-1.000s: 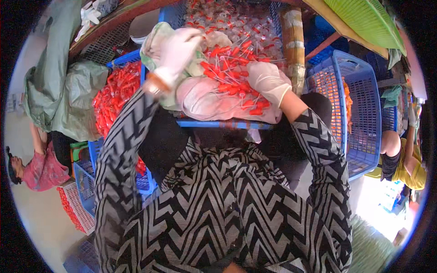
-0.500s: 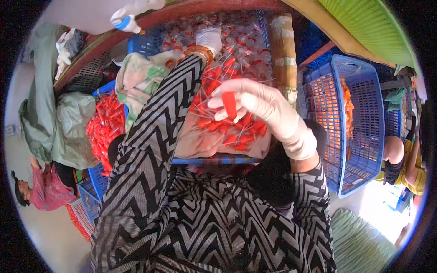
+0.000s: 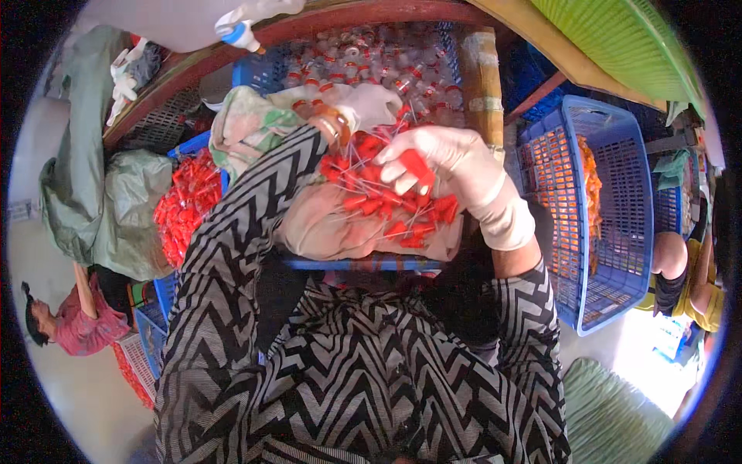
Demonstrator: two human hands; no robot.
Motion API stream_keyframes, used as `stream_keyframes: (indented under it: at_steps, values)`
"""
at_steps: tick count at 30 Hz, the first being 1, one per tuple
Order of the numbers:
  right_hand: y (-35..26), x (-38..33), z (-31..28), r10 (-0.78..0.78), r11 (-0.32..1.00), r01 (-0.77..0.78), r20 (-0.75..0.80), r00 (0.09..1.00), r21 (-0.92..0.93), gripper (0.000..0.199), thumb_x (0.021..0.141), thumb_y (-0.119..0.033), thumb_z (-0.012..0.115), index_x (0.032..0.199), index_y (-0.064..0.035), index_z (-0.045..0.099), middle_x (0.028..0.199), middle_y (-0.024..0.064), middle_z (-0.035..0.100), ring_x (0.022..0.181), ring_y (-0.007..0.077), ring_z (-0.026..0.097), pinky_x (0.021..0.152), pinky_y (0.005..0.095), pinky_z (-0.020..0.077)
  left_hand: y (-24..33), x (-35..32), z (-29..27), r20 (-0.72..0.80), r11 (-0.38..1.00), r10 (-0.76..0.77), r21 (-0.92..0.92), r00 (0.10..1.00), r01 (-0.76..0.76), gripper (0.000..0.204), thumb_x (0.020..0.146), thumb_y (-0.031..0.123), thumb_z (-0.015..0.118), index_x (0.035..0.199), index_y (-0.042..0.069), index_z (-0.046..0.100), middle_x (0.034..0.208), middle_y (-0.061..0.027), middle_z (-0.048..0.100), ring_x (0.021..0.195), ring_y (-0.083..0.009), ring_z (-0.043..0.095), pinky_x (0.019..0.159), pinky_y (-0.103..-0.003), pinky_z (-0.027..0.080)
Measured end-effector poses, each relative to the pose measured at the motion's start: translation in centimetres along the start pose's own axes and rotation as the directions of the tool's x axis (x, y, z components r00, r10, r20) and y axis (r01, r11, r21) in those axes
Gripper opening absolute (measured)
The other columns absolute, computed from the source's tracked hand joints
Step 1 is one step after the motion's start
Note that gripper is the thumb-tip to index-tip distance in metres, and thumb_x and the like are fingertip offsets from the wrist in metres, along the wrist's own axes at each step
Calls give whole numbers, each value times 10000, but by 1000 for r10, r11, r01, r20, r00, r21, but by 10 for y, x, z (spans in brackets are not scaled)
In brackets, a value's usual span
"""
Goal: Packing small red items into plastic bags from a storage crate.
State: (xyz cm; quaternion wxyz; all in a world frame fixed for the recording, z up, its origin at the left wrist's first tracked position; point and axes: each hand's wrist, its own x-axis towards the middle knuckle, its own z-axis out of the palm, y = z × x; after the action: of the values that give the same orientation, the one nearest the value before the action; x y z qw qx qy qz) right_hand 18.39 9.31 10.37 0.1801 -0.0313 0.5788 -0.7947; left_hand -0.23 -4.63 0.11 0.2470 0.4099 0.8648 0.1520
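Observation:
My right hand (image 3: 471, 174), in a white glove, is closed round a red cap (image 3: 416, 170) above the near half of a blue crate (image 3: 340, 264). Smeared by motion, my gloved left hand (image 3: 372, 107) reaches over the middle of the crate; its fingers cannot be made out clearly. Below and between the hands lie many loose red caps with thin pale stems (image 3: 375, 205), partly on a beige cloth (image 3: 321, 228). Small clear bottles with red necks (image 3: 352, 66) fill the far part of the crate.
A blue basket (image 3: 610, 216) with orange pieces stands at the right. Left of my arm are a crumpled towel (image 3: 251, 127) and a heap of red pieces (image 3: 185, 201). A wooden rail (image 3: 348, 17) crosses the far side. A person (image 3: 73, 309) is at the far left.
My left hand has drawn back from the bottles toward me, over the red caps. The right hand, still holding its red cap, has shifted slightly and turned it.

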Motion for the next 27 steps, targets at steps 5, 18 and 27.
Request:
stream_keyframes:
  at_steps: [5, 18, 27]
  values:
    - [-4, 0, 6, -110, 989, 131, -256, 960, 69, 349, 889, -123, 548, 1217, -5, 534, 916, 114, 684, 758, 155, 662, 600, 233, 479, 21, -76, -17, -415, 541, -250, -809, 875, -229, 205, 891, 165, 569, 1058, 72, 643, 1010, -19, 653, 898, -128, 603, 780, -267, 471]
    - [18, 58, 46, -52, 997, 22, -412, 910, -75, 196, 882, -207, 607, 954, -29, 648, 680, 18, 613, 482, 61, 447, 441, 207, 341, 58, -162, -3, -562, 410, -359, -812, 745, -415, 240, 842, 44, 580, 1076, -3, 561, 1042, -91, 617, 938, -147, 594, 815, -264, 476]
    - [-5, 79, 77, -287, 926, 155, -377, 880, -343, 202, 915, -174, 532, 1004, -41, 654, 695, 46, 650, 497, 74, 504, 461, 212, 376, 24, -161, -25, -669, 594, -397, -709, 628, -380, 320, 818, 37, 617, 1135, 5, 586, 990, -39, 629, 847, -107, 592, 731, -230, 481]
